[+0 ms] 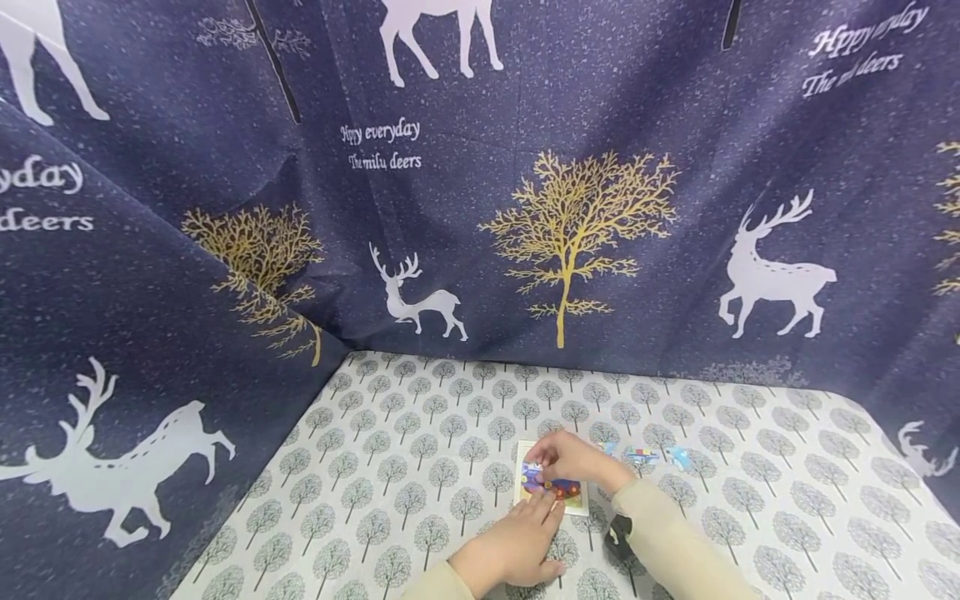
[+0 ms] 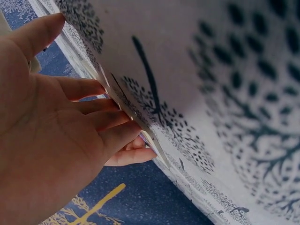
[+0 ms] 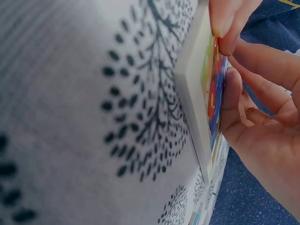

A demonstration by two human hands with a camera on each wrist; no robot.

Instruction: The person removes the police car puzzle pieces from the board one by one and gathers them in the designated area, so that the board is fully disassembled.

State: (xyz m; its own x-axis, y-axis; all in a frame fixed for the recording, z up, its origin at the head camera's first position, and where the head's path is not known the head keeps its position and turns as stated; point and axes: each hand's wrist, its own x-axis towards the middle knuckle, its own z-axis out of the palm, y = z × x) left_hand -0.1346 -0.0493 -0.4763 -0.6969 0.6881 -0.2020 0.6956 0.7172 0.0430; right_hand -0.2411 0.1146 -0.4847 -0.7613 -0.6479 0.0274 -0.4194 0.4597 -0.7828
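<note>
In the head view a small jigsaw puzzle [image 1: 573, 504] lies on the cloth, its pale frame around a purple, red and yellow picture. My left hand [image 1: 521, 542] reaches over its near edge, with fingers extended and fingertips resting on the picture. My right hand [image 1: 573, 458] bends over the far part; thumb and index finger pinch a purple puzzle piece [image 1: 531, 473] at the board. From the side, the right wrist view has the right hand [image 3: 269, 103] with its thumb against the picture, close to left fingertips [image 3: 227, 18]. In the left wrist view the left palm [image 2: 61, 131] faces the camera.
Several blue, partly multicoloured loose pieces [image 1: 678, 457] lie right of the puzzle, partly behind the right forearm. A dark device [image 1: 618, 537] sits at the right wrist. White tree-print cloth [image 1: 360, 492] covers the surface; dark blue deer-print curtains [image 1: 465, 208] hang behind and left.
</note>
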